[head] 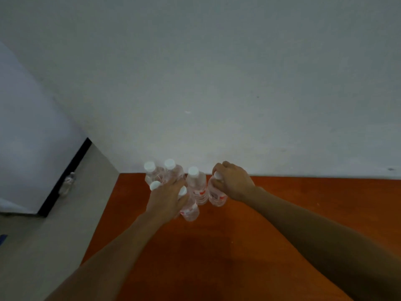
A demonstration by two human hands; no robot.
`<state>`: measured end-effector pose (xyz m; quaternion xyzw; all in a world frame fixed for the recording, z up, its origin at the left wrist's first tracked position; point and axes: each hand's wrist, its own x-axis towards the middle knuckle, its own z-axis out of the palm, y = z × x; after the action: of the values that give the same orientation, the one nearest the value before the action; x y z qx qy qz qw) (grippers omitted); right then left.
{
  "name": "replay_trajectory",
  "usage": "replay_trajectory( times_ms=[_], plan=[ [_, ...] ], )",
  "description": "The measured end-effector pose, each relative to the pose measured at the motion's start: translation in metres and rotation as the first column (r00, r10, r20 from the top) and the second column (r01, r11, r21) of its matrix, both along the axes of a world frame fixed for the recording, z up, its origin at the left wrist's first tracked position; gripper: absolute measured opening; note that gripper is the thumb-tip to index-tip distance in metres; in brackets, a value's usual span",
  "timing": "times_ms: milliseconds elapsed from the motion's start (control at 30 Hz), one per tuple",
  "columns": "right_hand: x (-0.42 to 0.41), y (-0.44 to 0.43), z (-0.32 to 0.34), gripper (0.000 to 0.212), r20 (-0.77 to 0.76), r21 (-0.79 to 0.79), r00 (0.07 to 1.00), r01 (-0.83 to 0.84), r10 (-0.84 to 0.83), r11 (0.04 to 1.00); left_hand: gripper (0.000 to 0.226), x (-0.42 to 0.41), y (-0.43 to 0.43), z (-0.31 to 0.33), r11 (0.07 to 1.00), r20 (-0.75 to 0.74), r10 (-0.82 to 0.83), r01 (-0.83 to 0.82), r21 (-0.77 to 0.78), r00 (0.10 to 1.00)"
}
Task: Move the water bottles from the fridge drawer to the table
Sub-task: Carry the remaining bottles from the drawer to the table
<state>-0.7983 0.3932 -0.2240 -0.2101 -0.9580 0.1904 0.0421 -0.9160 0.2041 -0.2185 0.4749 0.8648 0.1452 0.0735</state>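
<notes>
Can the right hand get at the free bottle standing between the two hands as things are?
Probably not yet: the right hand is closed on the rightmost bottle. The middle bottle stands right beside it with its cap uncovered, so once that grip lets go the way looks free.

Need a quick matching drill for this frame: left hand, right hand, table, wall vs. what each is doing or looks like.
Column A:
1. left hand
2. right hand
3. table
4. wall

Column B:
a. orange-brown top
b. grips the rightmost bottle near its cap
c. pale, behind the bottles
d. wrapped over two bottle necks

Pairs: 1-d, 2-b, 3-a, 4-c
</notes>
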Motion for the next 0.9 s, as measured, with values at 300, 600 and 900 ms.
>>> replay_trajectory(
  times_ms=[300,600,900],
  plan=[
    [0.004,-0.026,0.002,0.047,0.02,-0.048,0.986,0.165,-0.164,0.985,0.044,-0.014,-0.006,0.0,0.994,0.071,-0.097,0.093,0.05,0.993],
    [0.07,-0.078,0.043,0.049,0.099,0.008,0.892,0.443,-0.441,0.897,0.028,0.005,-0.017,0.055,0.938,-0.105,-0.321,0.331,0.104,0.941],
    [0.274,-0.124,0.083,0.043,0.1,0.055,0.67,0.735,-0.736,0.676,0.025,0.161,0.028,0.085,0.72,-0.154,-0.677,0.691,0.066,0.72]
  ],
)
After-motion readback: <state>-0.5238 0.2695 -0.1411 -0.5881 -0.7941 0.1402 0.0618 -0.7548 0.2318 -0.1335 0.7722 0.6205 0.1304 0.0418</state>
